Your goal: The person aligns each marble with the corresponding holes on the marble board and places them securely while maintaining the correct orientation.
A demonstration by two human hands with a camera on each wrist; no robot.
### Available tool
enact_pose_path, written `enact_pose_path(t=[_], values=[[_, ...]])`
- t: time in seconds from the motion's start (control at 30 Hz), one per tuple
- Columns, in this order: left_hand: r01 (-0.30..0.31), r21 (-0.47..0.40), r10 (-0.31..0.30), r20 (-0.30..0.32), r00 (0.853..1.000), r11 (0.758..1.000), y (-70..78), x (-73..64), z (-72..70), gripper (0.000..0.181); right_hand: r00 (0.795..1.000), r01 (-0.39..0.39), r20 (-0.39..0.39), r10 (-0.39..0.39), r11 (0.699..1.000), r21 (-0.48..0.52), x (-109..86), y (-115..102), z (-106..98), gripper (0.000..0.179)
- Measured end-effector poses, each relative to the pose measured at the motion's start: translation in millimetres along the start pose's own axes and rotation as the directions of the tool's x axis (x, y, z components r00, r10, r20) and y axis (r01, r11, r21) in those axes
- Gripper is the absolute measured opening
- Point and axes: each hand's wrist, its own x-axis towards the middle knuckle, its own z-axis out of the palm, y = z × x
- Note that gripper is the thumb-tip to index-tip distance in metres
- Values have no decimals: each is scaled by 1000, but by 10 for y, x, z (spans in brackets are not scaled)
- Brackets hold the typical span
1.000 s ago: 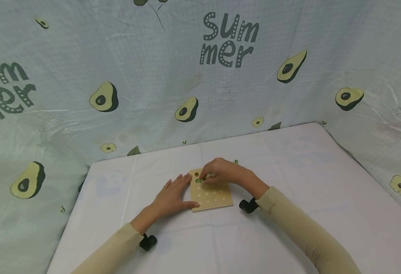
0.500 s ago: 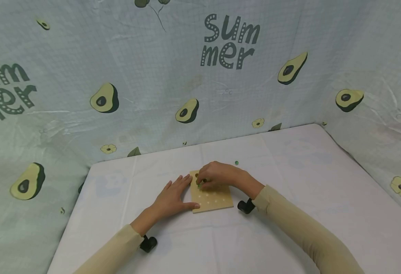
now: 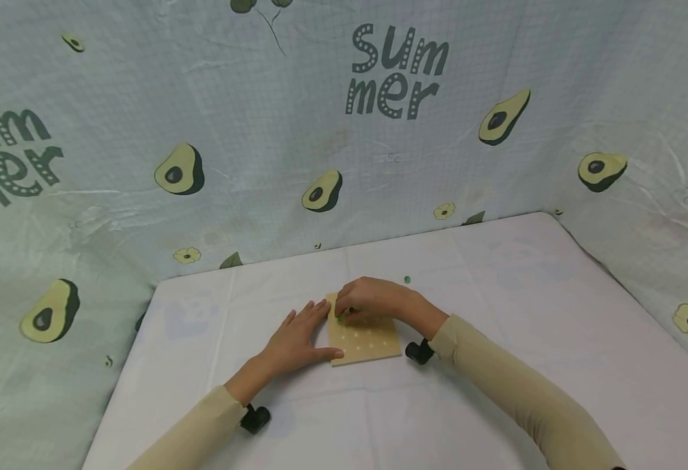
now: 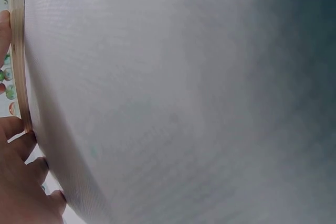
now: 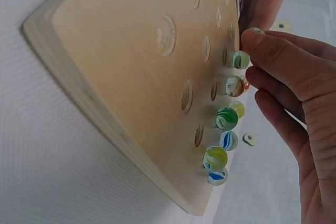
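Observation:
A square wooden board (image 3: 367,349) with rows of round hollows lies on the white table. Over its far left part, my right hand (image 3: 375,297) pinches a small green glass marble (image 5: 256,30) between thumb and fingertips. Under that hand, in the right wrist view, several glass marbles sit in hollows, among them a dark green one (image 5: 227,118) and a yellow one (image 5: 215,158). Nearer hollows hold nothing. My left hand (image 3: 293,341) lies with spread fingers along the board's left edge, its thumb on the near left corner. Most marbles are hidden in the head view.
A loose green marble (image 3: 407,279) lies on the table (image 3: 473,405) beyond the board's far right corner. Patterned cloth (image 3: 250,156) with avocados hangs behind and beside the table. Each wrist carries a small black camera.
My right hand has dropped slightly toward the near side and left over the board, its fingertips now low over the left column. The left hand stays at the edge.

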Motion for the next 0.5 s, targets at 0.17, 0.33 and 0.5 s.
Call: enact_pose_path(t=[0.17, 0.33, 0.5], values=[[0, -6, 0, 0, 1000, 1000, 5, 3, -2, 105, 1000, 2, 17, -2, 999, -40, 7, -20, -12, 17], [-1, -13, 1, 1, 1000, 1000, 2, 4, -2, 105, 1000, 5, 27, -3, 997, -71, 13, -10, -11, 17], [-4, -20, 4, -1, 1000, 1000, -3, 5, -3, 105, 999, -13, 42, 16, 997, -73, 24, -8, -10, 17]])
